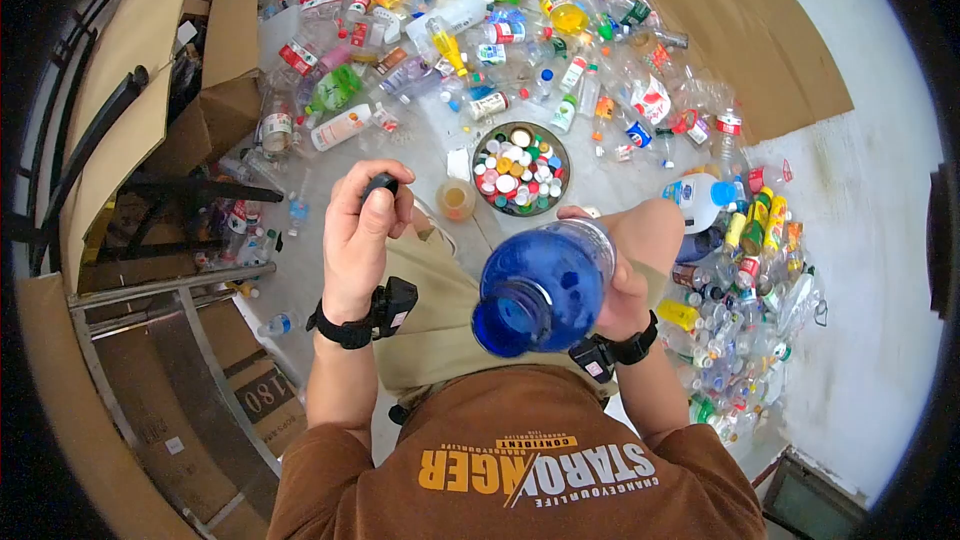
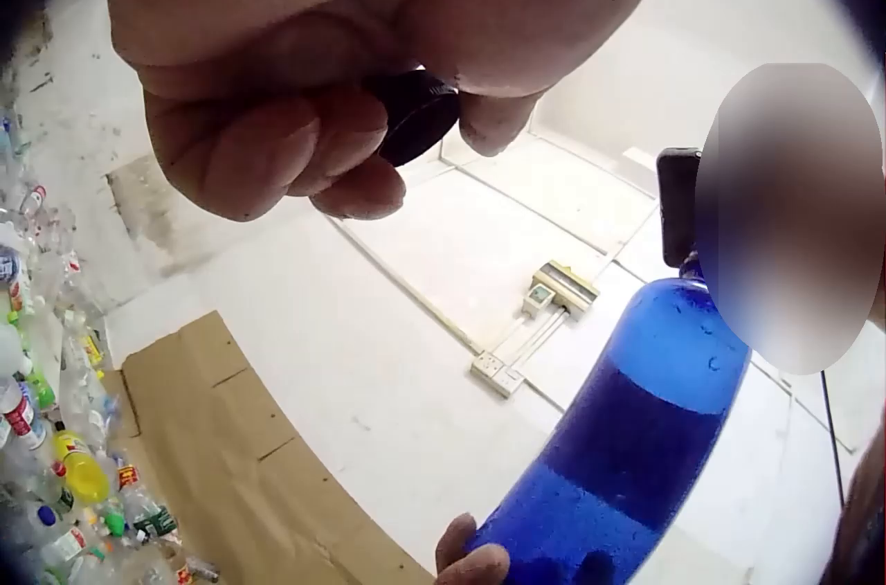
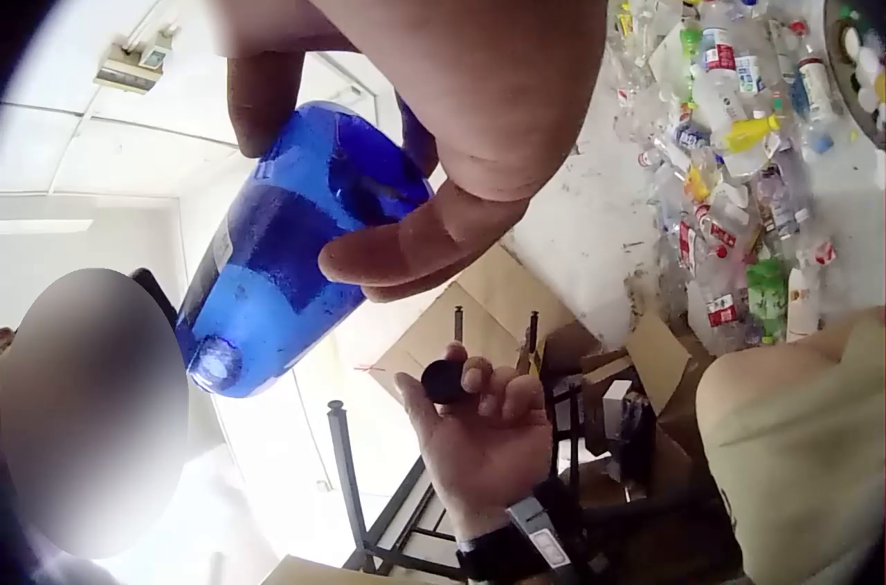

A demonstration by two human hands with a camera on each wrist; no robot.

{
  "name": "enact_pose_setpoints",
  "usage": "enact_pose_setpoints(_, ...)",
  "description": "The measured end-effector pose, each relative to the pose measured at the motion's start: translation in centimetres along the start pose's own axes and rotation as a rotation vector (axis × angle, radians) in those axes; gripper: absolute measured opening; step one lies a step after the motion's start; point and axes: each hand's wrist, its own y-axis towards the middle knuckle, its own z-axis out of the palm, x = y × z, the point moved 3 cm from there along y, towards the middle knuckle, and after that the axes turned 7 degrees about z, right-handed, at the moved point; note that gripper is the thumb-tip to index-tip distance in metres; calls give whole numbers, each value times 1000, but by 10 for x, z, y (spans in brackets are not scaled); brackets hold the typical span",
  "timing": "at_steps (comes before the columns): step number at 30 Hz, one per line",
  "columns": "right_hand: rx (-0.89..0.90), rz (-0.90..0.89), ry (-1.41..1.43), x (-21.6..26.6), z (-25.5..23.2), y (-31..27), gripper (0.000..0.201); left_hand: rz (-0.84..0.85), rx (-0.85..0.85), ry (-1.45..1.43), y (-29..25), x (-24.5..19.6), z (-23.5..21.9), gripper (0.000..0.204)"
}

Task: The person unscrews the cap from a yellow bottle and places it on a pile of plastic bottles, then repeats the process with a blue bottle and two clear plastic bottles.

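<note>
My left hand [image 1: 352, 240] is raised at the left, pinching a black bottle cap [image 1: 380, 185] between thumb and fingers. In the left wrist view the cap [image 2: 420, 117] shows dark under the curled fingers. A large translucent blue bottle [image 1: 560, 285] is held in my right hand [image 1: 630, 295], tilted so its uncapped mouth points toward my body. The right wrist view shows fingers wrapped round the bottle [image 3: 298, 239] near its base. Between my knees and the bottle pile stands a round bowl [image 1: 568, 168] heaped with coloured caps, a small open jar [image 1: 456, 202] beside it.
A wide pile of plastic bottles [image 1: 470, 15] spreads over the floor ahead. Another bottle heap [image 1: 740, 290] lies close on my right. Cardboard boxes [image 1: 228, 120] and a metal frame [image 1: 190, 305] stand on the left. Flat cardboard [image 1: 740, 30] leans at the far right.
</note>
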Motion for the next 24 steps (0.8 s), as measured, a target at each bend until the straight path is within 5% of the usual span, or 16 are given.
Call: enact_pose_setpoints(24, 93, 3, 39, -2, -4, 0, 103, -25, 16, 46, -4, 3, -3, 37)
